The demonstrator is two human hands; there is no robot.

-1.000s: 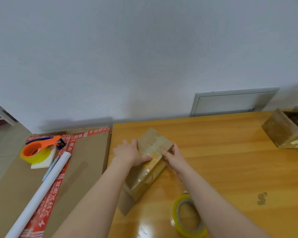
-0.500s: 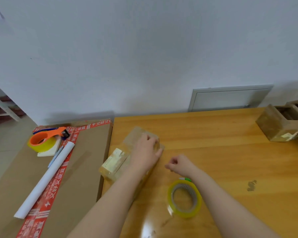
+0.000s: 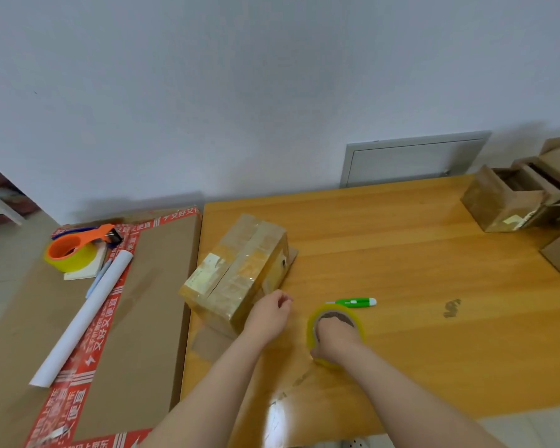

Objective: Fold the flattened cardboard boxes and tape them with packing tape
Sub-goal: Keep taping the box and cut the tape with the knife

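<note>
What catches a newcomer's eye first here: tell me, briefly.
The tape-wrapped cardboard box sits left on the table, the left hand by its near corner. Next, the right hand gripping the yellow tape roll, a green cutter beyond. The orange tape dispenser stands out on the flat cardboard at left.

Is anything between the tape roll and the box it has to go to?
No object does; only the left hand sits between the box and the tape roll that the right hand grips.
</note>
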